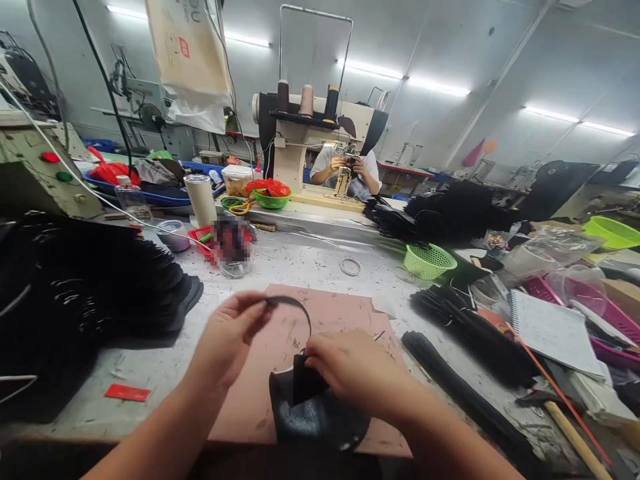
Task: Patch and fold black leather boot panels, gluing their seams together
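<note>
My left hand (225, 340) pinches the upper end of a narrow black strip (299, 307), which arcs across to my right hand (357, 370). The right fingers are closed on the edge of a black material piece (305, 383) with a folded-over flap, where the strip's other end meets it. Below lies the shiny, curved part of black material (315, 423), resting on a pink board (345, 310). Thin pointed metal tips (380, 335) show past my right knuckles; whether they are in that hand I cannot tell.
Stacked black pieces (130, 287) stand at left, near a red tag (127, 393). At right are black strip bundles (465, 327), a hammer (570, 433), a notebook (555, 333) and a green basket (430, 261). Behind a sewing machine (320, 127), another person (370, 170) works.
</note>
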A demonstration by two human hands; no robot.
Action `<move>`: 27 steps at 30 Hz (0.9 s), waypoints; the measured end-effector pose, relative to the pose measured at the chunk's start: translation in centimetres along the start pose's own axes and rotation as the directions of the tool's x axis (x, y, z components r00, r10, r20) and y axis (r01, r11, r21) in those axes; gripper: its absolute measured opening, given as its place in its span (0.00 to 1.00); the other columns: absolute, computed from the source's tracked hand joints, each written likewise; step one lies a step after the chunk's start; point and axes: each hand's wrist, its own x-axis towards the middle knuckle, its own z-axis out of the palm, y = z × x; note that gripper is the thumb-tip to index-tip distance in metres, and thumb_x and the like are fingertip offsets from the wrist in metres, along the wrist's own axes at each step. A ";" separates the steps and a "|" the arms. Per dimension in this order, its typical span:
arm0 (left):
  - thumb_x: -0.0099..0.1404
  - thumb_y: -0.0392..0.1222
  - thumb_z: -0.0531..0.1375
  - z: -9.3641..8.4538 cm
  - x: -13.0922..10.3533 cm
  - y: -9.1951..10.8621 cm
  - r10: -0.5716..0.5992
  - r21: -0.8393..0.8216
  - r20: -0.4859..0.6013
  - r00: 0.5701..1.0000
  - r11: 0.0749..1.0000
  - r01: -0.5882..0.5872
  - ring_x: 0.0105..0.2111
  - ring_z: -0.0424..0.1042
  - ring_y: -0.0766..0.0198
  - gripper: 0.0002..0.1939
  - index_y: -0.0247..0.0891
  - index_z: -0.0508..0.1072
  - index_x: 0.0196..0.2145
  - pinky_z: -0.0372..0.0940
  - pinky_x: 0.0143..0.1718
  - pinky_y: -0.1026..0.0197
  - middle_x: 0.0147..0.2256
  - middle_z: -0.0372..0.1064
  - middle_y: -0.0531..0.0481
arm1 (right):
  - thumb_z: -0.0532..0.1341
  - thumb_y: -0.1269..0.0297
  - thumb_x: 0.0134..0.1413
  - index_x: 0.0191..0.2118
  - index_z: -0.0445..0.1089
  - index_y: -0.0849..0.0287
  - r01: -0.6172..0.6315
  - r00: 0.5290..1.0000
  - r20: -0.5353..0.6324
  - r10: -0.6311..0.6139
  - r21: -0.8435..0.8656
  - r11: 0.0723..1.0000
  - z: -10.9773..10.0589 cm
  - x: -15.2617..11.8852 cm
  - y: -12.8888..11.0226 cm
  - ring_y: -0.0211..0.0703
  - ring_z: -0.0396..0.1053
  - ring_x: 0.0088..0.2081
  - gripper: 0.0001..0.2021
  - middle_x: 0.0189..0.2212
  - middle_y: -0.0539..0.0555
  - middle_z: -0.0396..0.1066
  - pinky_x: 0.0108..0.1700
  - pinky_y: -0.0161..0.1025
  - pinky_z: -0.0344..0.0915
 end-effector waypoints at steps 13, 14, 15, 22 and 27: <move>0.50 0.24 0.58 0.9 1.6 -2.1 -0.030 -0.001 -0.002 1.000 1.000 0.030 0.25 0.73 0.70 0.09 0.34 0.70 0.29 0.66 0.26 0.73 0.24 0.72 0.51 | 0.55 0.72 0.55 0.34 0.65 0.55 0.082 0.991 -0.100 -0.094 -0.111 0.990 0.5 0.0 -0.5 0.37 0.65 0.28 0.05 0.28 0.48 0.69 0.27 0.35 0.48; 0.51 0.24 0.58 1.6 2.1 -1.7 -0.013 -0.007 0.001 1.000 1.000 0.013 0.25 0.73 0.71 0.09 0.34 0.70 0.29 0.66 0.26 0.73 0.23 0.72 0.52 | 0.55 0.72 0.55 0.33 0.65 0.56 0.072 0.991 -0.100 -0.084 -0.116 0.991 0.5 0.1 -0.5 0.37 0.65 0.27 0.04 0.27 0.48 0.69 0.26 0.35 0.48; 0.51 0.24 0.57 2.5 2.6 -1.3 0.004 -0.011 0.014 1.000 1.000 -0.004 0.25 0.73 0.71 0.09 0.34 0.70 0.28 0.66 0.26 0.73 0.23 0.71 0.52 | 0.55 0.72 0.55 0.32 0.65 0.56 0.068 0.992 -0.095 -0.080 -0.121 0.990 0.6 0.1 -0.5 0.37 0.65 0.27 0.04 0.26 0.48 0.69 0.25 0.35 0.47; 0.48 0.28 0.61 6.2 2.7 -0.7 0.064 0.017 0.171 0.983 0.998 -0.068 0.28 0.73 0.67 0.07 0.34 0.72 0.28 0.66 0.28 0.69 0.26 0.73 0.52 | 0.54 0.68 0.57 0.30 0.64 0.58 0.039 0.995 -0.093 -0.047 -0.078 0.996 0.8 -0.3 0.0 0.39 0.67 0.26 0.05 0.25 0.49 0.71 0.26 0.35 0.49; 0.43 0.30 0.65 2.5 1.0 -4.4 -0.107 0.131 0.121 0.987 0.987 0.091 0.25 0.73 0.65 0.08 0.32 0.73 0.25 0.66 0.25 0.69 0.23 0.72 0.50 | 0.55 0.67 0.57 0.34 0.67 0.57 -0.062 0.993 -0.096 0.074 0.122 0.991 1.0 -0.6 1.1 0.40 0.69 0.30 0.04 0.28 0.50 0.72 0.29 0.33 0.54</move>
